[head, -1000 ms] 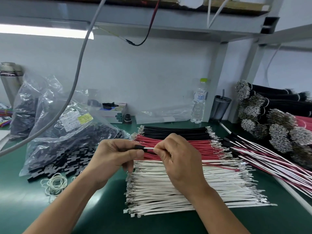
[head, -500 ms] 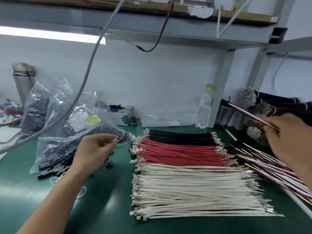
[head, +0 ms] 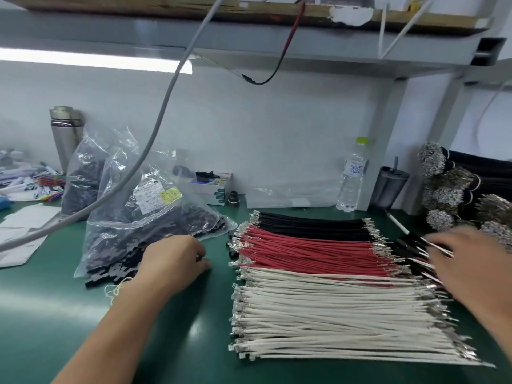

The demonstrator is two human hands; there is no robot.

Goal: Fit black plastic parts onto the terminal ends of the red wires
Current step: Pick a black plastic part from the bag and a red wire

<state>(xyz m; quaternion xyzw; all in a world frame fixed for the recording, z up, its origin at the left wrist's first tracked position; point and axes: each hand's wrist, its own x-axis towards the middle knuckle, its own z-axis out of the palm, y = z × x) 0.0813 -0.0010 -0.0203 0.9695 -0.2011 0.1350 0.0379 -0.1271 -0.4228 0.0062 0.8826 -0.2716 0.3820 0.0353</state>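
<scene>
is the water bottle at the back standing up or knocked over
Upright: the water bottle stands on its base on the green mat against the back wall, green cap at the top.

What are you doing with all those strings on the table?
They are wires, lying in rows on the green table: black wires at the back, red wires in the middle, white wires in front. A person is fitting small black plastic parts onto wire ends. The left hand reaches to the clear bag of black parts, its fingers curled at the edge of the pile. The right hand is over the finished wires on the right; it is blurred, so its grip is unclear.
</scene>
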